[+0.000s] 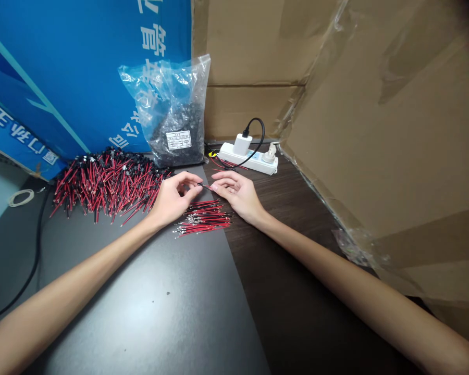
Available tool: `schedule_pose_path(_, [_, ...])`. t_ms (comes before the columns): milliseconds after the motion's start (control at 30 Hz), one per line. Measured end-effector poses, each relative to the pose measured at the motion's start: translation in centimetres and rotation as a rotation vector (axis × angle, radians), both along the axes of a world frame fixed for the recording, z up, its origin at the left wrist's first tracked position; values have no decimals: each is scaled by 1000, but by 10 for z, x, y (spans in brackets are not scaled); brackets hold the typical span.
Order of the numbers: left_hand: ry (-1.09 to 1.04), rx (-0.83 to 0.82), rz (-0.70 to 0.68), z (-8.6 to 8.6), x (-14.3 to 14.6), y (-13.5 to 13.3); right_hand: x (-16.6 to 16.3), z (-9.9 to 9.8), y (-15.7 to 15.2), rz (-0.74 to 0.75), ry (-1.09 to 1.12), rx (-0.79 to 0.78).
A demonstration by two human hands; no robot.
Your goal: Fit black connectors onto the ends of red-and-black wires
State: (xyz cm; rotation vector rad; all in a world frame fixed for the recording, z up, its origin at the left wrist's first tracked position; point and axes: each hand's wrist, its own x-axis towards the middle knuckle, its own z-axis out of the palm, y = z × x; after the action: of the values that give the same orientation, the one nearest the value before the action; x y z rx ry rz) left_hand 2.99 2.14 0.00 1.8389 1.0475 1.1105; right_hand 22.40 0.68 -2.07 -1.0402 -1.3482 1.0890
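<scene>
Between my two hands a short red and black wire (207, 187) is stretched. My left hand (175, 195) pinches its dark end, which may carry a small black connector, though the fingers partly cover it. My right hand (238, 195) pinches the red end between thumb and fingers. Just below both hands lies a flat row of red and black wires (203, 219) with bare metal tips. To the left of my left hand, a large heap of red and black wires (105, 185) with black connectors spreads over the table.
A clear plastic bag (180, 125) of small black parts stands behind the heap. A white power strip (250, 158) with a plugged-in charger and black cable sits at the back right. Cardboard (394, 130) walls the right side. A black cable (39, 245) runs along the left.
</scene>
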Motion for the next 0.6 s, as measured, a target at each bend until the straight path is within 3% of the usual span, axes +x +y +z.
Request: schedule_pose_path(600, [85, -18, -31, 6, 0, -3, 2, -2, -1, 23, -59, 8])
